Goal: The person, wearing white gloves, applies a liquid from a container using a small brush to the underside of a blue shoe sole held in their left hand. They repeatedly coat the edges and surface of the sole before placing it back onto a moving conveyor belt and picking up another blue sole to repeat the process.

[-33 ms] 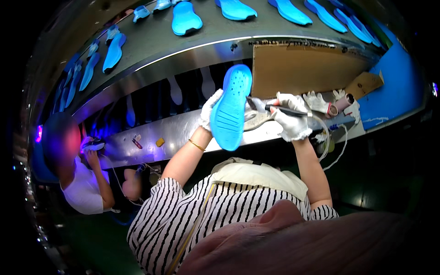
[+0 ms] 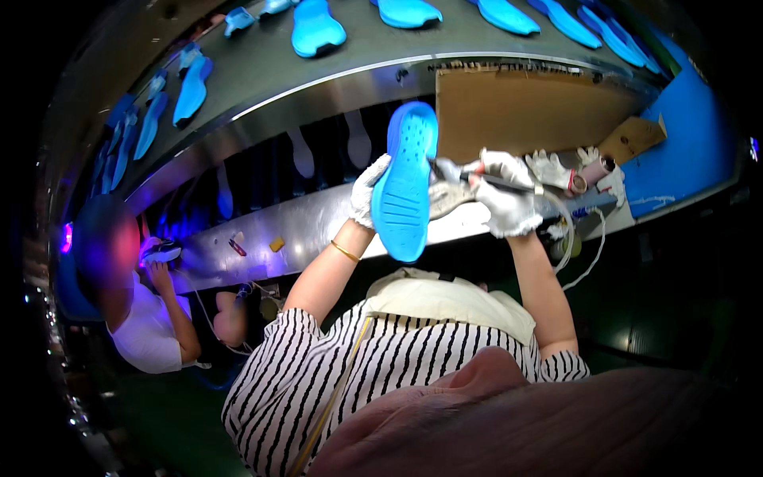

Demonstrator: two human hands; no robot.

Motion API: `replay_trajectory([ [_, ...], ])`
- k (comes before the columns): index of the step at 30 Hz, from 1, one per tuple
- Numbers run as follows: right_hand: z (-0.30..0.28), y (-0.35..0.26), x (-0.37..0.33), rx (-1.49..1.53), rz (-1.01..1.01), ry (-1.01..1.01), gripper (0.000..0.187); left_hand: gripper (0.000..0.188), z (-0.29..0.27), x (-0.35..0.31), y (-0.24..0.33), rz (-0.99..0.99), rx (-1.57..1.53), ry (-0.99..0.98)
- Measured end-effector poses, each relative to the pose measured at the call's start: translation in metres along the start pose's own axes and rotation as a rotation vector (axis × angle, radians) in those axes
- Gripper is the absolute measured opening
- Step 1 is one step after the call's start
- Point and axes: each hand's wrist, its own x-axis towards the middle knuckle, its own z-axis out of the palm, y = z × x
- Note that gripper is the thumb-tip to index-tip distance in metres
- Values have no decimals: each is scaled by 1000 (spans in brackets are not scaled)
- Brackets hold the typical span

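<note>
While upright in the gloved left hand (image 2: pixel 367 191)'s grip, a bright blue shoe sole (image 2: pixel 404 187), dotted tread, right hand (image 2: pixel 505 203) gripping a thin tool (image 2: pixel 485 181).

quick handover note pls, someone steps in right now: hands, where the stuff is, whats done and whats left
Left hand, gloved, holds the blue shoe sole upright, tread facing the camera. Right hand, gloved, holds a thin brush-like tool with its tip at the sole's right edge. More blue soles lie on the conveyor above; spare white gloves lie on the bench to the right. Done: cannot tell how far along the edge. Left: the sole is still in hand, not set down.
</note>
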Motion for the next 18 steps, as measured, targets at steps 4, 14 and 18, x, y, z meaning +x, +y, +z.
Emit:
replay_trajectory([
  [4, 8, -4, 17, 11, -11, 145, 17, 61, 14, 16, -48, 1, 297, 61],
  [14, 17, -6, 7, -364, -272, -25, 23, 84, 5, 44, -51, 252, 405, 194],
  [18, 29, -22, -7, -288, -241, -259, 19, 89, 0, 44, -35, 267, 435, 132],
])
